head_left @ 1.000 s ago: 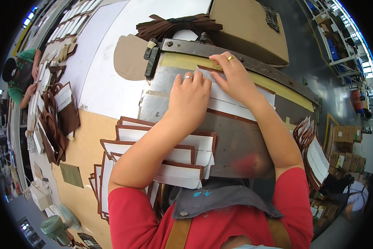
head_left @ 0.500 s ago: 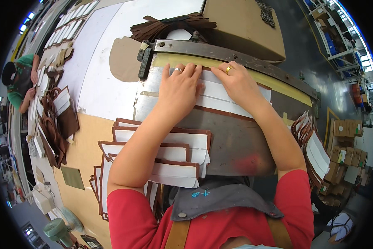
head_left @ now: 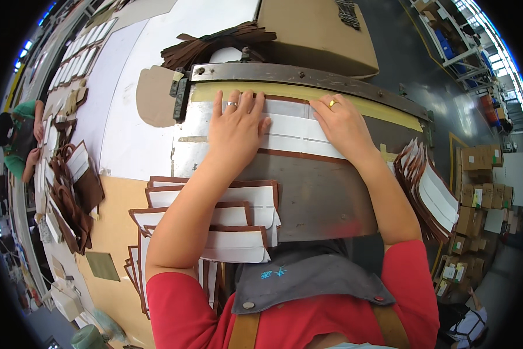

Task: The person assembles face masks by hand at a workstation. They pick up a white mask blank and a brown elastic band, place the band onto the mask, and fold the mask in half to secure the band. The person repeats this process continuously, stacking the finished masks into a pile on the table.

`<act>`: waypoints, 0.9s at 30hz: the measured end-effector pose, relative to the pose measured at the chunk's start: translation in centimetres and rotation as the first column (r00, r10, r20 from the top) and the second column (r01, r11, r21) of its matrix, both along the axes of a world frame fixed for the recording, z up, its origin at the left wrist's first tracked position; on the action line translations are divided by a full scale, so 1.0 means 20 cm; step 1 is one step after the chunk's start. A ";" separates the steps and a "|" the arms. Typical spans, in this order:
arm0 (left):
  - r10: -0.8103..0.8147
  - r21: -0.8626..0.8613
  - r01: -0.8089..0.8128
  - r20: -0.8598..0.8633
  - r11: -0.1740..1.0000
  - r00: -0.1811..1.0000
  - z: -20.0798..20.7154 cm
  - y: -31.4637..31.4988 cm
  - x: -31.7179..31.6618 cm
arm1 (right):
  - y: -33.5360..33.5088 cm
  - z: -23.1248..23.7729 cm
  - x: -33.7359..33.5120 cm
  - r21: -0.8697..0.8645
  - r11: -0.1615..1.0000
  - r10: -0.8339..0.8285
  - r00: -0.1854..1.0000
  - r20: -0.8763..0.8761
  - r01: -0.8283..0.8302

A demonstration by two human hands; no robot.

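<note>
A white panel with brown edging [head_left: 299,129] lies on the metal plate [head_left: 308,198] of a bench device, its far edge along a yellow strip [head_left: 383,110] below a long metal bar. My left hand [head_left: 237,125] rests on the panel's left part, fingers spread and fingertips at the far edge. Farther right, my right hand [head_left: 343,125] touches the same edge with its fingers stretched over the panel; its thumb is hidden. Neither hand is wrapped around anything.
Overlapping brown-edged white panels [head_left: 238,244] lie under my left forearm. More panels [head_left: 430,189] hang in a bunch at right. Beyond the metal bar [head_left: 296,74] are a bundle of brown strips [head_left: 215,43] and a cardboard box [head_left: 317,35]. A co-worker [head_left: 23,134] is at far left.
My right hand has slid right along the panel's far edge, widening the gap between my hands. My left hand stays on the panel. The whole view has shifted slightly.
</note>
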State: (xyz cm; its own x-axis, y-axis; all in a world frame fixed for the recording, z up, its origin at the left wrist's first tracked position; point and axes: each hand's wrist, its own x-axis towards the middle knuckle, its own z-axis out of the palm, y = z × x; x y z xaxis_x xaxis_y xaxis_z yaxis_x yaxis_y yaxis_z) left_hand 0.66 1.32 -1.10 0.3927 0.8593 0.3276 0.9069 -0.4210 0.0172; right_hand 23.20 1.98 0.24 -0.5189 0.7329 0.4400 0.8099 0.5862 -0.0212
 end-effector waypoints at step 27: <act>0.057 -0.175 0.036 0.494 0.984 0.868 -0.04 0.12 -0.09 | 0.10 -0.01 -0.14 -0.466 0.885 -0.181 0.936 -0.301 0.021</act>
